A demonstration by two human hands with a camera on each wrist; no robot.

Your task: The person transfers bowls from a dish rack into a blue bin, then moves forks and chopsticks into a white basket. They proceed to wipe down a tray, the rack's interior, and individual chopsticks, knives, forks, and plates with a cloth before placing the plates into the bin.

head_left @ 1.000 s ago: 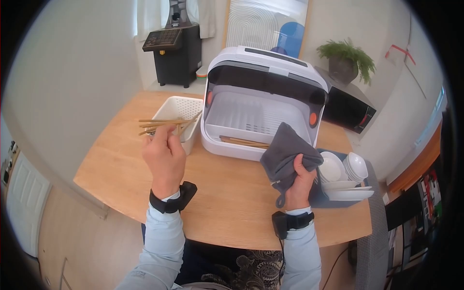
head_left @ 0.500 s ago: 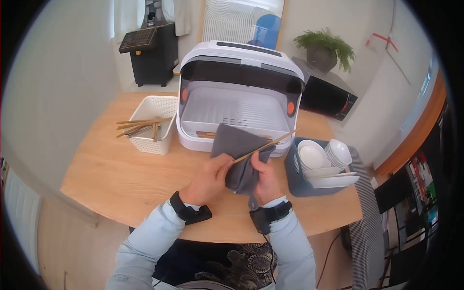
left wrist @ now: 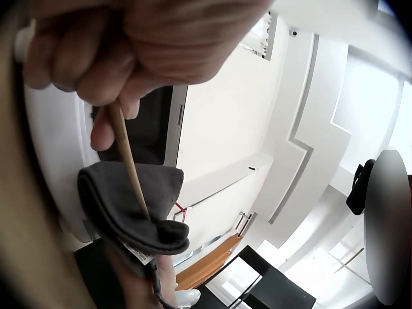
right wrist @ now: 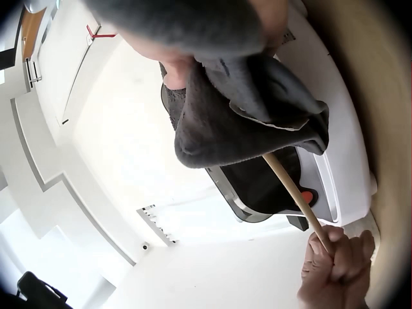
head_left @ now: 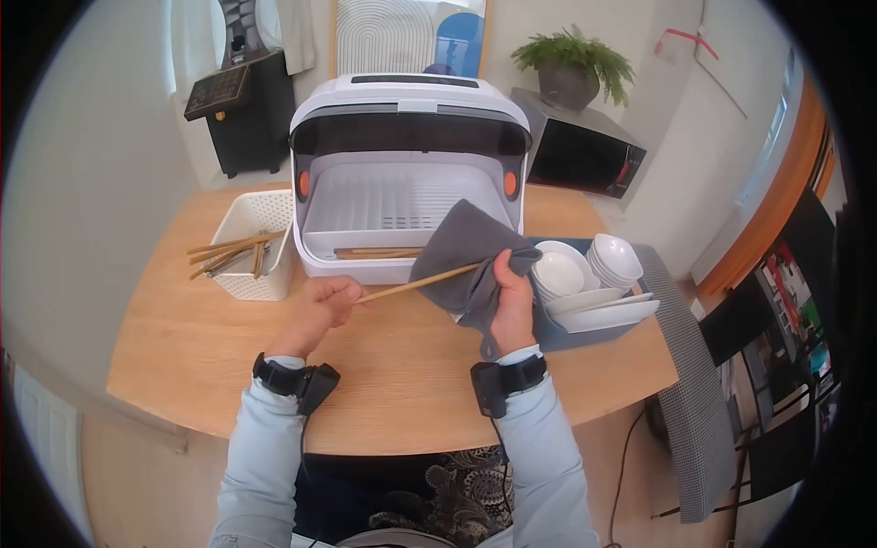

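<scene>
My left hand [head_left: 320, 310] pinches one end of a wooden chopstick [head_left: 402, 287], low over the table left of centre. The chopstick runs up and to the right into a folded dark grey cloth [head_left: 457, 256], which hides its far end. My right hand [head_left: 513, 306] grips the cloth around that end, thumb on top. In the left wrist view the chopstick [left wrist: 129, 161] leaves my fingertips and enters a fold of the cloth [left wrist: 161, 187]. From the right wrist, the cloth [right wrist: 219, 129] hangs over the stick, with my left hand [right wrist: 338, 264] at its other end.
A white perforated basket [head_left: 258, 289] with several chopsticks [head_left: 224, 250] and cutlery stands at the left. Behind my hands is an open white dish cabinet [head_left: 365, 268] with chopsticks [head_left: 375, 253] along its front. A blue-grey bin [head_left: 585, 340] of white bowls [head_left: 557, 274] and plates stands right.
My left hand went from the basket to the cloth with a chopstick, then drew back left along it. The cloth now wraps the chopstick's far end. The head view has turned right.
</scene>
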